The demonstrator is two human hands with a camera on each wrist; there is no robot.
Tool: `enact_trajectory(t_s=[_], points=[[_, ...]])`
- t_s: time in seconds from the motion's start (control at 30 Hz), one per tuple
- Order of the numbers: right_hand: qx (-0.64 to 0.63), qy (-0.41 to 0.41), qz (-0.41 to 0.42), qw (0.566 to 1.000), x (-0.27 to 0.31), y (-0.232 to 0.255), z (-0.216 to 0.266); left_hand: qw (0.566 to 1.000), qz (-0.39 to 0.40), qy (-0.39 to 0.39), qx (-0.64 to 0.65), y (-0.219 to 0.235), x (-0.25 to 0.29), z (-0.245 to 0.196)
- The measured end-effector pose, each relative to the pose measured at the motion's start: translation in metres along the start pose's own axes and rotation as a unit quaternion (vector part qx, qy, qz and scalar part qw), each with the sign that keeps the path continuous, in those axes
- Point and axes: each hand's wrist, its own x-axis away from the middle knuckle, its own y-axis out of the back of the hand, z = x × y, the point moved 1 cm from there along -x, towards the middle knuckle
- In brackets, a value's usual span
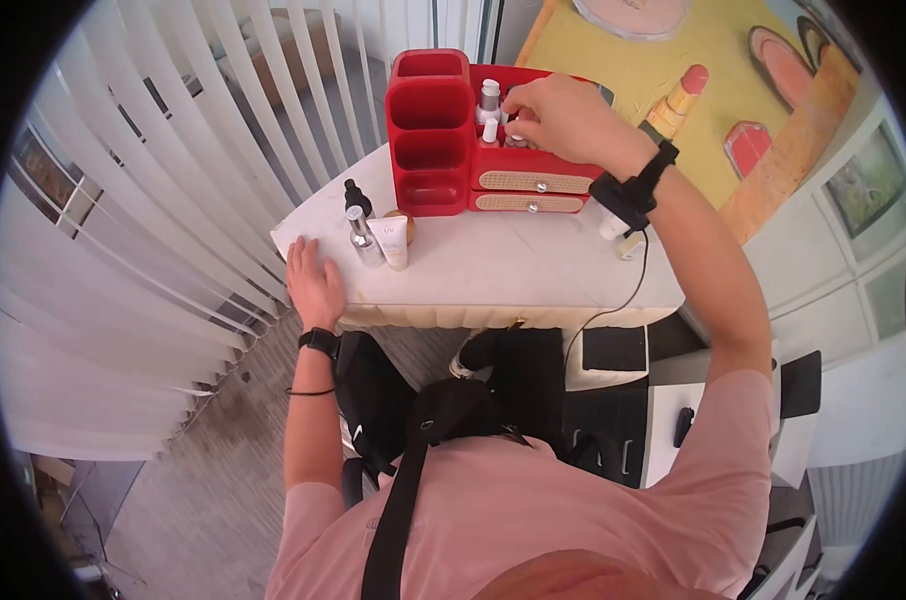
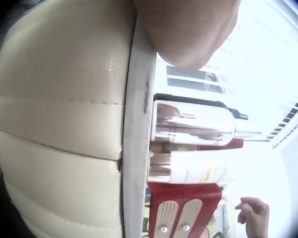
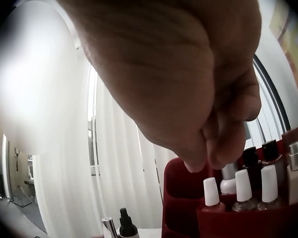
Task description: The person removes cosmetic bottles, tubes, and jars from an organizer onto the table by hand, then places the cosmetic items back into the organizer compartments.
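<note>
My right hand [image 1: 568,115] is over the red organizer [image 1: 428,105], its fingers bent down among small bottles. Just below its fingertips in the right wrist view stands a white bottle with a silver top [image 3: 229,181], partly overlapped by them. White-capped nail polish bottles [image 3: 243,186] stand in front, with black-capped bottles [image 3: 271,151] and a pump bottle [image 3: 296,168] to the right. In the left wrist view my right hand [image 2: 256,215] shows nothing between its fingers. My left hand [image 1: 315,285] rests flat at the white table's [image 1: 473,265] left edge, beside a silver bottle [image 1: 364,240].
A white tube [image 1: 391,243] and a dark dropper bottle [image 1: 356,200] stand near the silver bottle. Two woven-front drawers [image 1: 533,183] sit low in the organizer. Small items, including a white one [image 1: 612,228], lie under my right wrist. Vertical blinds [image 1: 183,130] hang left.
</note>
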Motion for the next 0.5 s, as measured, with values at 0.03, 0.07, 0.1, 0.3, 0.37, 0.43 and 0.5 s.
enact_trajectory(t_s=[0.03, 0.07, 0.1, 0.3, 0.37, 0.43, 0.5], points=[[0.0, -0.011, 0.018, 1.0, -0.005, -0.003, 0.0, 1.0, 0.0, 0.002, 0.002, 0.0, -0.001, -0.001], [-0.003, -0.01, 0.017, 1.0, -0.009, -0.007, 0.001, 1.0, 0.001, 0.003, 0.004, 0.0, -0.001, -0.001], [0.014, -0.014, 0.023, 1.0, -0.012, -0.009, 0.001, 1.0, 0.002, 0.001, 0.003, 0.001, -0.003, 0.0], [0.06, -0.012, -0.005, 0.998, -0.021, -0.028, -0.003, 1.0, 0.012, -0.02, 0.008, 0.0, -0.003, -0.001], [0.062, -0.025, -0.005, 0.998, -0.022, -0.031, -0.004, 1.0, 0.012, -0.014, 0.002, 0.0, -0.003, 0.001], [0.064, -0.027, 0.001, 0.998, -0.024, -0.035, -0.007, 1.0, 0.013, -0.014, 0.004, -0.001, -0.003, 0.002], [0.064, -0.029, 0.009, 0.997, -0.026, -0.041, -0.011, 1.0, 0.016, -0.013, 0.005, -0.002, -0.002, 0.003]])
